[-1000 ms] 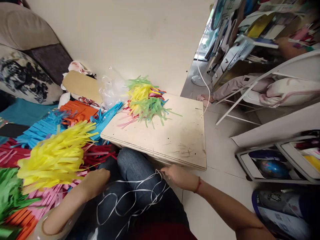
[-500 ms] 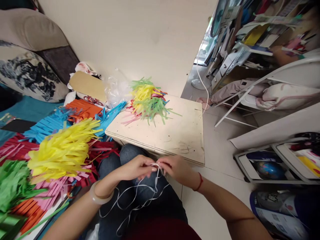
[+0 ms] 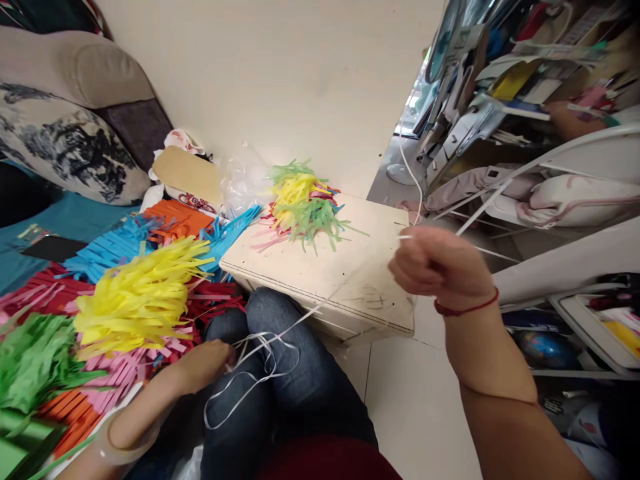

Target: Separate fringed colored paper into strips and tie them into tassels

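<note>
A thin white ribbon (image 3: 280,328) runs taut from my left hand (image 3: 205,363), low over my jeans-clad lap, up to my right hand (image 3: 436,268). My right hand is a closed fist around the ribbon, raised above the right edge of the small cream board (image 3: 350,273); a red thread sits on its wrist. My left hand pinches the ribbon near my left knee, where loose loops of it lie on my jeans. A bundle of green, yellow and red paper fringe (image 3: 303,203) lies at the board's far end.
Piles of cut paper fringe in yellow (image 3: 143,293), blue, orange, pink, red and green cover the floor at left. Cushions (image 3: 65,143) lie at the far left. A folding white chair (image 3: 550,180) and cluttered shelves stand at right, with storage trays (image 3: 595,327) below.
My hands, together over my lap half a second ago, have parted. My right hand rose up and to the right, pulling the ribbon taut, while my left hand dropped back toward my left knee.
</note>
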Available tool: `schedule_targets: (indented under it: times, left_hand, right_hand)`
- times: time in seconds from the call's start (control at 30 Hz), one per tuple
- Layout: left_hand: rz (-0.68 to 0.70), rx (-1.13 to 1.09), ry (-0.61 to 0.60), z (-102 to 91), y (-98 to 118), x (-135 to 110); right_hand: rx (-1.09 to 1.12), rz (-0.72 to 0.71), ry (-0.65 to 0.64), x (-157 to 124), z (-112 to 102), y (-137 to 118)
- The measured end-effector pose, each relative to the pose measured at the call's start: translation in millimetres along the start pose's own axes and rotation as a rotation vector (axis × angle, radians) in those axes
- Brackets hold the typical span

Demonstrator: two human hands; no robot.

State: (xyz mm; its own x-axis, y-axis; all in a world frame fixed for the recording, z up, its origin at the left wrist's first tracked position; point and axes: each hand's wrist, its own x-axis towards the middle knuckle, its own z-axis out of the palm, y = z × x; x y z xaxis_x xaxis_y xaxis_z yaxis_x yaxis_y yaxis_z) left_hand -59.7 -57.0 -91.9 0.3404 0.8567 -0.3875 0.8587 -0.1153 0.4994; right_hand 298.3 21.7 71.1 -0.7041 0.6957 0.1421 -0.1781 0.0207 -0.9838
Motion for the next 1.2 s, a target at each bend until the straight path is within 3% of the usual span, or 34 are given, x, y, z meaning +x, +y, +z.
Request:
schedule_targets:
  times: [0.07,0.13,0.2,0.27,0.37,0.47,0.53,0.63,0.73,0.8,0.87,0.97,1.03,1.1,1.2]
  left_hand:
    - [0.094,-0.252,-0.033,-21.9,33.0,-2.2]
    - [0.25,-0.627,0.076,-45.9,69.0,-2.8]
    - [0.377,-0.785,0.129,-60.0,92.1,-0.5]
    - [0.364,-0.759,0.155,-58.6,90.6,4.9]
    - [0.243,-0.552,0.149,-36.7,52.4,16.6]
    - [0.194,-0.342,-0.022,-24.1,26.5,23.3]
    - [0.188,-0.362,-0.09,-35.8,40.0,22.7]
    - [0.281,-0.657,0.018,-72.3,89.9,20.9]
    - [0.403,-0.753,0.059,-87.4,115.0,23.7]
    - [0.354,-0.688,0.069,-72.3,98.7,28.1]
    - [0.216,-0.565,0.034,-46.3,67.2,32.9]
    - [0.016,-0.351,-0.295,-21.8,38.7,35.4]
    - [0.045,-0.445,-0.306,-29.6,51.1,32.3]
    - [0.165,-0.685,-0.071,-50.2,81.3,28.5]
    - [0.34,-0.875,-0.018,-71.0,117.4,27.2]
  right_hand:
    - [-0.297,0.073,-0.031,17.5,23.0,7.2]
    - [-0.589,0.075,-0.108,35.4,45.5,18.7]
    - [-0.712,0.042,-0.172,45.1,54.1,23.7]
    - [-0.619,0.066,-0.208,41.7,41.4,15.8]
    - [-0.196,0.041,-0.148,18.9,-2.7,-13.1]
    - [0.018,-0.111,0.013,5.2,-27.5,-30.9]
    - [-0.112,-0.058,0.025,13.4,-17.0,-24.3]
    - [-0.479,0.089,-0.118,39.8,18.0,1.9]
    - [-0.517,0.13,-0.161,49.8,24.0,15.0]
    - [-0.31,0.147,-0.144,38.7,0.7,7.1]
    - [-0.063,0.066,-0.084,20.4,-30.2,-8.5]
    - [0.098,-0.096,0.061,6.2,-51.6,-20.1]
    - [-0.011,-0.007,0.031,15.3,-37.1,-9.3]
    - [-0.235,0.169,-0.1,32.8,-7.8,11.8]
    - [-0.466,0.215,-0.226,48.8,25.2,37.4]
